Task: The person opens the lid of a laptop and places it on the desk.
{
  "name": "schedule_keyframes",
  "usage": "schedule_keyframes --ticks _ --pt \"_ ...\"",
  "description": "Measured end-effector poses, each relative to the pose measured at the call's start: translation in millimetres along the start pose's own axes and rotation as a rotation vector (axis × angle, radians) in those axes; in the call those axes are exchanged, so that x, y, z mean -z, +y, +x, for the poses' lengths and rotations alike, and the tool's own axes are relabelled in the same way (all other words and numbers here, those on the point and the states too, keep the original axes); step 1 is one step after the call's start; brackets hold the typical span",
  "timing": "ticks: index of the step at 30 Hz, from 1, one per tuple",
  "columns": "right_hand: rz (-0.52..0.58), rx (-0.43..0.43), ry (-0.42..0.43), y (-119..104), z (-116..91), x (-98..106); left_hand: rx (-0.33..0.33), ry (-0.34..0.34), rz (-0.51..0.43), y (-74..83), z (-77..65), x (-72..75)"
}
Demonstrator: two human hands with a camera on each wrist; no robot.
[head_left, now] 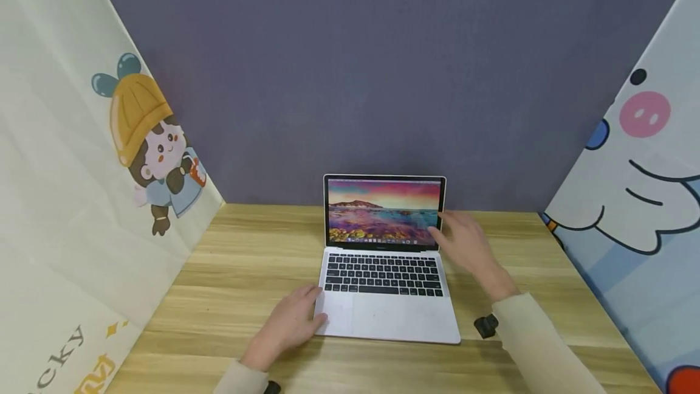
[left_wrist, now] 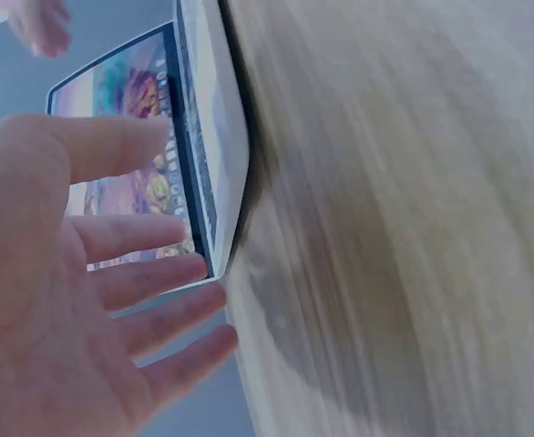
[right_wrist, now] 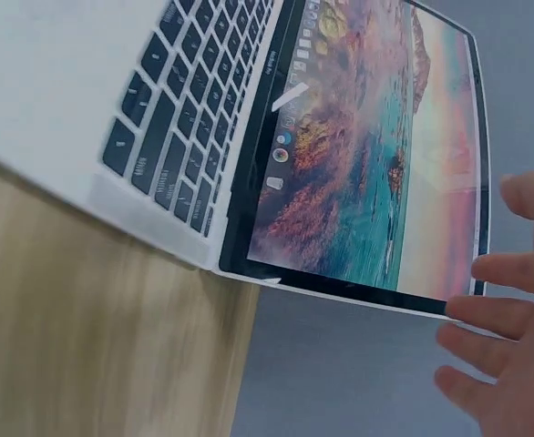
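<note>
A silver laptop [head_left: 404,320] stands unfolded on the wooden table, its screen [head_left: 377,199] lit with a sunset seascape and a row of icons. At the left front side of its base is my left hand [head_left: 290,318], thumb and fingers extended by the edge. In the left wrist view, that hand [left_wrist: 48,291] has its fingers spread and grips nothing. Beside the screen's right edge is my right hand [head_left: 467,245]. The right wrist view shows its fingers [right_wrist: 499,314] loosely extended around the upper right of the screen; whether they touch it I cannot tell.
The wooden table [head_left: 240,260] runs back to a dark grey-blue wall [head_left: 328,78]. Cartoon-printed sheets flank it, a pale left sheet [head_left: 65,157] and a white and blue right sheet [head_left: 667,187]. A small black device [head_left: 485,325] sits at the right wrist.
</note>
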State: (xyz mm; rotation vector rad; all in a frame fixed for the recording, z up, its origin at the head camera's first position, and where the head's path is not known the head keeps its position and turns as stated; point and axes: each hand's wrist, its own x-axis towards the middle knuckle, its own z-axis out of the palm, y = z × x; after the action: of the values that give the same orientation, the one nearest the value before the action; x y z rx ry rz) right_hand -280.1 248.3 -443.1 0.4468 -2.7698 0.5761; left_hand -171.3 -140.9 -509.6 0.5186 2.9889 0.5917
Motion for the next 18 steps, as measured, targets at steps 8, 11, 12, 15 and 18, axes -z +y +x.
schedule_keyframes --ticks 8,11,12,15,18 --pt "-0.058 0.022 0.012 -2.7 -34.1 -3.8 -0.016 0.183 0.124 -2.3 5.8 4.0" --pt "-0.071 0.027 0.01 -4.9 -45.1 -4.4 -0.016 0.234 0.166 -1.5 7.4 6.9" --pt "-0.073 0.017 -0.003 -6.1 -49.0 -4.1 -0.013 0.247 0.173 -1.0 7.8 8.2" --pt "-0.075 -0.005 -0.049 -9.1 -59.5 -4.1 -0.001 0.27 0.189 1.0 8.3 12.4" --pt "-0.088 -0.027 -0.086 -11.9 -69.4 -5.1 0.005 0.284 0.203 1.9 8.1 14.6"
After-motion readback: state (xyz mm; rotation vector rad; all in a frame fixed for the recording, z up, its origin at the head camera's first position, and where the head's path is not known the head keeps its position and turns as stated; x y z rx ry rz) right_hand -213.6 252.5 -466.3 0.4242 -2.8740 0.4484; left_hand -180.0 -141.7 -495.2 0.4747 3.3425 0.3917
